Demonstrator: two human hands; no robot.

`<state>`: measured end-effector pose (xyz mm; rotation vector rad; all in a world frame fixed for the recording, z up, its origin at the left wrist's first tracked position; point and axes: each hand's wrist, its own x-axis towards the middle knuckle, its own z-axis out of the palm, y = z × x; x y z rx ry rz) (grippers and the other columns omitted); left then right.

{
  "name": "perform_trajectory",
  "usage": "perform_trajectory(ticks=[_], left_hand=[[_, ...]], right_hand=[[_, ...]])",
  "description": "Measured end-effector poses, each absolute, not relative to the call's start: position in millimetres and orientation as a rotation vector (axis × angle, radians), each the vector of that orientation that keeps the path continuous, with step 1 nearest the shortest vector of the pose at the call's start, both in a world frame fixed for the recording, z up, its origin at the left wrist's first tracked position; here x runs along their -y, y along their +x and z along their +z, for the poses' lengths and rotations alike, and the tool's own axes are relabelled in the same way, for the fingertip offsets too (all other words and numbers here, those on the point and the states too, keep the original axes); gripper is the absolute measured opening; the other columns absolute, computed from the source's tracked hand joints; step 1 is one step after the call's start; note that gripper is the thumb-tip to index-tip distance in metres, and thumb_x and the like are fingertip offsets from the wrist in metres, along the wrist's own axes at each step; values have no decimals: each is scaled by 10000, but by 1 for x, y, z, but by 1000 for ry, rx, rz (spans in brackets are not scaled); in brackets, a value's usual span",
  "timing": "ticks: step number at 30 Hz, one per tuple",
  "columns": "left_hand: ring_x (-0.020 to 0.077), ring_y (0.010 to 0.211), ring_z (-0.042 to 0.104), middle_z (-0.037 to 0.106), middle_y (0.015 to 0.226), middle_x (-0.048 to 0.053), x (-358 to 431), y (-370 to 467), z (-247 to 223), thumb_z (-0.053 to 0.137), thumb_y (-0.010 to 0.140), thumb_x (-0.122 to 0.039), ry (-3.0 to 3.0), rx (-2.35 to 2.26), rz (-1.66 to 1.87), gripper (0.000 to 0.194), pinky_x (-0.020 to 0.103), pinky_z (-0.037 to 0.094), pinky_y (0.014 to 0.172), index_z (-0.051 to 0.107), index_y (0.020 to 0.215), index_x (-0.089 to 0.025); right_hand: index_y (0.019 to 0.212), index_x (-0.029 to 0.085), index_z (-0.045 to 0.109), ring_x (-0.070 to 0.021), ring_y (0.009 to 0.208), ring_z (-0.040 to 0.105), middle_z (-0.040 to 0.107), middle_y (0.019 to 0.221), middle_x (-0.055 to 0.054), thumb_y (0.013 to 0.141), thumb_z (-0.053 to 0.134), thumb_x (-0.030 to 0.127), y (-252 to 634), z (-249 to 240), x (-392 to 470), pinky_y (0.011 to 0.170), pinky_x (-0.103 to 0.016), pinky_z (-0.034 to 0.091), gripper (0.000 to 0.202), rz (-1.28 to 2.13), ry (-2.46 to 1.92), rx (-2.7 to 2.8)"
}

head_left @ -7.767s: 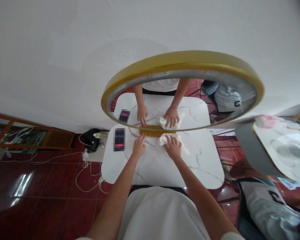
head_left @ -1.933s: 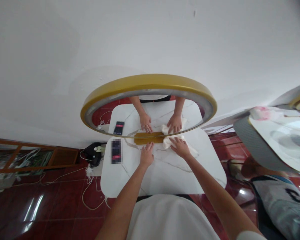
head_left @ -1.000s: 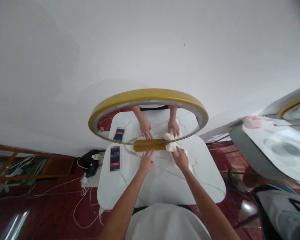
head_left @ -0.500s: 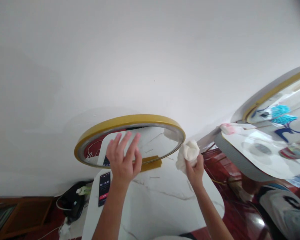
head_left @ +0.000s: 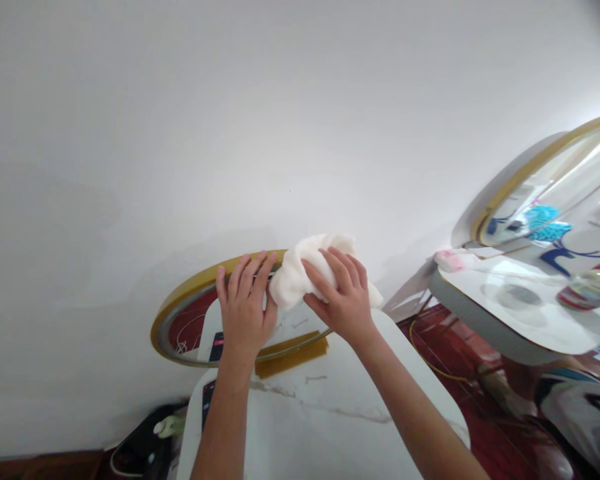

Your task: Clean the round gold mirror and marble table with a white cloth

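Note:
An oval mirror with a gold rim point(head_left: 190, 283) stands on a white marble-patterned table point(head_left: 330, 433) by the wall. My left hand point(head_left: 245, 307) lies against the mirror, fingers stretched out and tips at the upper rim. Bunched in my right hand point(head_left: 345, 293) is a white cloth point(head_left: 300, 273), pressed over the mirror's right part and hiding the rim there. Below the glass, a gold base point(head_left: 293, 357) rests on the tabletop. A phone point(head_left: 208, 401) lies left of it, partly behind my left forearm.
To the right, a second white table point(head_left: 480, 293) holds a jar point(head_left: 587, 291) and another gold-rimmed mirror point(head_left: 505, 193). A person's leg point(head_left: 580, 413) shows at the lower right. On the lower left sit a black bag point(head_left: 145, 440) and a pale bottle point(head_left: 170, 427).
My right hand has brought the cloth up and left onto the mirror's right side. My left hand has moved up, its fingers closer together and now at the upper rim.

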<state>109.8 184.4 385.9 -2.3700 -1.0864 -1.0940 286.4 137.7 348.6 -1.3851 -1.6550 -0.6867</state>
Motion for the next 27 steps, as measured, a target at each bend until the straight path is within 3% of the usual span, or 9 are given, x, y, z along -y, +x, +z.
perform_trajectory(ticks=[10, 21, 27], left_hand=[[217, 1263, 423, 564, 1299, 46, -187, 115, 384, 461, 870, -209, -2334, 1103, -1153, 430, 448, 99, 1144, 517, 1294, -253], [242, 1247, 425, 577, 1272, 59, -187, 116, 378, 498, 848, -249, -2283, 1080, -1203, 416, 469, 99, 1132, 545, 1262, -247], [228, 1254, 417, 570, 1277, 54, -188, 116, 379, 481, 852, -237, -2294, 1109, -1191, 411, 453, 94, 1133, 546, 1257, -248]], right_hand=[[1373, 284, 393, -306, 1184, 469, 460, 1312, -123, 826, 610, 339, 319, 270, -123, 930, -484, 448, 592, -489, -1521, 1306], [1356, 342, 411, -312, 1262, 404, 419, 1371, -76, 829, 607, 368, 294, 323, -129, 1014, -517, 370, 564, -578, -1357, 1554], [1366, 297, 385, -330, 1233, 419, 417, 1342, -119, 801, 638, 347, 312, 252, -130, 966, -530, 412, 621, -515, -1422, 1320]])
